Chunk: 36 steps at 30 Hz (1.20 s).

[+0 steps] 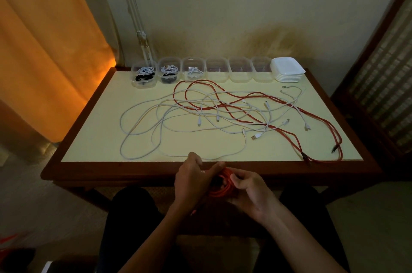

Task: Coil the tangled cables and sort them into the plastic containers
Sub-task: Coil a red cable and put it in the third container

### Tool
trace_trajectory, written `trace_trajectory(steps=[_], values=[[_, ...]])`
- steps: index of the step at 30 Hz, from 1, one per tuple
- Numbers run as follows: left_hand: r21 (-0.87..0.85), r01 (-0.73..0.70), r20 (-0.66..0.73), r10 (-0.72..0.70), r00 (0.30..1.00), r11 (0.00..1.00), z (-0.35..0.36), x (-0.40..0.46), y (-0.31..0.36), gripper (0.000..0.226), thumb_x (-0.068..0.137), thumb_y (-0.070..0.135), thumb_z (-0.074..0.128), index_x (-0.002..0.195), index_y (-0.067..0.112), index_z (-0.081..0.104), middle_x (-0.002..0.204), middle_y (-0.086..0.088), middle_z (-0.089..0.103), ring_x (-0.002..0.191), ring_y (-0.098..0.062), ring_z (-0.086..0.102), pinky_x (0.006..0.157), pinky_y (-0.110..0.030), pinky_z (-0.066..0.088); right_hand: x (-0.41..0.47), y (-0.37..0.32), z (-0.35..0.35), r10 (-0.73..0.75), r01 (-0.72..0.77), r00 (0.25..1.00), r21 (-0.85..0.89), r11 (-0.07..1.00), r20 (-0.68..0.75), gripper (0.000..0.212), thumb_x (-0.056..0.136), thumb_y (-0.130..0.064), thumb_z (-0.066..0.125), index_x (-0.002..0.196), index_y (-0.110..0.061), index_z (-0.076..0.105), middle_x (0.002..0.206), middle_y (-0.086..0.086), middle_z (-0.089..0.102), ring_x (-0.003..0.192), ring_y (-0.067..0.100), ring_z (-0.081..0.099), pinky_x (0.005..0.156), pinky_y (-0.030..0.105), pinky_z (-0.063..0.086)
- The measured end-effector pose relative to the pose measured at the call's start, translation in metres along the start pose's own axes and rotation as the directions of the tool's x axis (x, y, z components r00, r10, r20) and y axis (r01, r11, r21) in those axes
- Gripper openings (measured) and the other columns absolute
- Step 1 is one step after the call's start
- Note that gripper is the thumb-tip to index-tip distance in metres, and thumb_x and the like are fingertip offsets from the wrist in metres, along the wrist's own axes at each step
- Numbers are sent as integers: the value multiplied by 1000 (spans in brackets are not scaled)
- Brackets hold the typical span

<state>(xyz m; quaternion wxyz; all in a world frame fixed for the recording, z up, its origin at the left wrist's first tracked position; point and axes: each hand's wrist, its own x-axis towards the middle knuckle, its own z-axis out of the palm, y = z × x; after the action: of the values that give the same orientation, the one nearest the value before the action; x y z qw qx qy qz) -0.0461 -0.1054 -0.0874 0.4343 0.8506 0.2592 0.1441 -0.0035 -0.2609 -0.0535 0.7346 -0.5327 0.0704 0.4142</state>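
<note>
Just off the near edge of the table, above the person's lap, a red cable coil (220, 185) sits between both hands. It is a compact round bundle of matte cord, wound in several loops; the exact number of turns is too dim to count. The left hand (191, 180) grips the coil from the left, thumb stretched toward the top of the loops and fingers curled behind. The right hand (250, 190) holds the other side, fingers bent round the cord with the fingertips (236, 178) pinching near the upper rim.

Farther out, on the pale yellow tabletop (100, 139) with its dark wooden border, lies a loose tangle. Red cables (287, 132) trail in long curves from the middle to the right near corner, ending in dark plugs; how many separate red cords there are cannot be told. White cables (142, 139), thin and smooth, overlap them in wide loops, with several small white plugs showing among the crossings.

Along the far edge stand six clear plastic containers (217, 71) in a row, rounded-rectangular and shallow. The first container (143, 74) and second container (168, 72) from the left each hold coiled white and black cables, the third container (193, 71) holds one white coil, and the other three show no cables. Right of the row is a stack of white lids (288, 70), square with rounded corners.
</note>
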Motion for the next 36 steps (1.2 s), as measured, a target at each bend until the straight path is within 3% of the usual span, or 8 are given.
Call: trace_trajectory(steps=[7,11,15,18,22,27,31,36], values=[[279,-23,-76,45,996,960,3,-14,2,55,83,64,58,52,21,43,50,6,47,49,-10,49,46,-27,30,8,17,5,-54,34,980,-107,994,-194,37,98,3,46,134,-7,51,117,20,65,106,33,66,91,48,56],[49,179,219,-186,958,983,9,-12,-3,42,84,54,65,64,17,70,55,1,65,50,-8,60,53,-29,48,15,26,7,-77,37,955,-145,989,-285,41,98,4,48,136,-9,50,119,17,64,108,30,64,94,50,53],[-336,405,423,-248,871,850,1,-13,-2,21,89,19,69,75,4,75,68,-11,71,63,-17,65,61,-30,53,13,32,15,-104,47,933,-169,985,-344,34,95,5,48,120,-12,64,105,16,71,101,29,68,90,49,54],[-497,440,446,-215,869,748,-5,-21,4,15,91,8,62,82,0,70,71,-5,70,64,-10,66,58,-20,50,18,34,19,-65,69,902,-5,998,-427,33,94,6,44,109,-9,70,94,19,72,94,33,68,88,49,54],[-731,460,465,-127,876,504,-3,-32,5,11,88,12,57,85,3,63,87,-13,69,81,-21,66,69,-28,51,25,29,17,39,122,877,300,946,-479,43,87,13,36,109,-2,69,81,16,65,81,30,61,85,44,53],[-846,426,428,-69,901,320,1,-36,7,20,97,14,42,87,10,58,106,-15,68,97,-26,65,77,-37,48,13,16,17,-4,228,849,359,905,-528,42,90,13,35,111,-1,68,81,13,64,71,20,60,68,31,52],[-895,384,357,-152,922,225,-9,-29,7,21,101,16,39,89,12,55,97,-10,67,97,-22,65,80,-37,44,10,6,5,-27,272,843,383,883,-537,41,95,11,35,119,-2,65,80,12,65,74,19,64,81,36,56],[-867,471,360,-450,818,163,-14,-22,2,15,102,6,41,102,6,57,86,-12,67,80,-24,69,70,-35,52,-6,2,8,-158,307,902,341,889,-402,35,99,5,39,118,-10,64,85,12,66,88,26,66,86,46,55]])
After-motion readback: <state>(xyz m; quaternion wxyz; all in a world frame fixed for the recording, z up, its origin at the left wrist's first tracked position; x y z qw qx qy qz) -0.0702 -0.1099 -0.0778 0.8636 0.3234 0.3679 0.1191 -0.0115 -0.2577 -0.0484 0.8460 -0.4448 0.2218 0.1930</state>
